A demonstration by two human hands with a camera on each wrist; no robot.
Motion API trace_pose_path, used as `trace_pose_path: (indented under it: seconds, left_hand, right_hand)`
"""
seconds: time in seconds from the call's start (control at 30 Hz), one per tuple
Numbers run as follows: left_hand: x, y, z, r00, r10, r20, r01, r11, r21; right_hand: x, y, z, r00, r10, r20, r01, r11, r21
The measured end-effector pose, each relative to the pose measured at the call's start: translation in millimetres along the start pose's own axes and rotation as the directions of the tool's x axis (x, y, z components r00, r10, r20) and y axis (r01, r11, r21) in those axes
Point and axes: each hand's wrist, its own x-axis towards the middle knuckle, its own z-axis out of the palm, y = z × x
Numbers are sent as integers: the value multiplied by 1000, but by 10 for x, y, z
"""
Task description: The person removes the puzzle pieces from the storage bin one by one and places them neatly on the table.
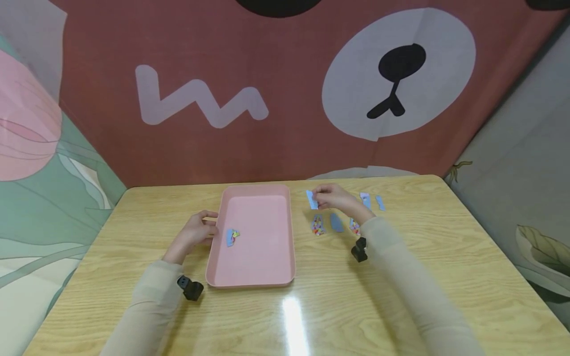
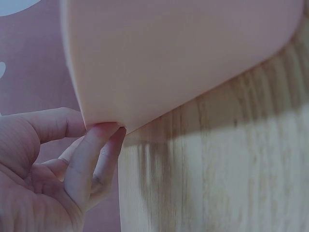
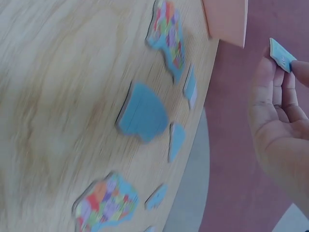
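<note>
Between the thumb and fingers of my right hand (image 1: 337, 198) is a light-blue puzzle piece (image 1: 311, 200), lifted above the table just right of the tray; the right wrist view shows this piece (image 3: 282, 54) pinched at its edge. My left hand (image 1: 194, 233) grips the left side of a pink tray (image 1: 256, 257). In the left wrist view its fingertips press the tray's outer wall (image 2: 159, 63) near the bottom edge. One blue and multicoloured puzzle piece (image 1: 230, 237) lies inside the tray, toward the left wall.
Right of the tray, several puzzle pieces lie on the wooden table (image 1: 338, 306): a colourful one (image 1: 317, 225), a plain blue one (image 1: 336, 223), and a small blue one (image 1: 380, 202). My right forearm partly covers others. A printed cloth (image 1: 285, 148) hangs behind the table.
</note>
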Motion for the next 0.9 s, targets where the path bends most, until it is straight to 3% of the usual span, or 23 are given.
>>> trace_pose_path:
  seconds: [0.27,0.9]
  left_hand:
    - [-5,18,0,1000,-10,-4,10,1000,14]
    - [-6,-3,-3,1000,2,0,-2,1000,-4]
  right_hand:
    - [-90,182,-214,999,24,-24,-23,998,51]
    - [-413,528,-577,999,15,-46,-14,1000,25]
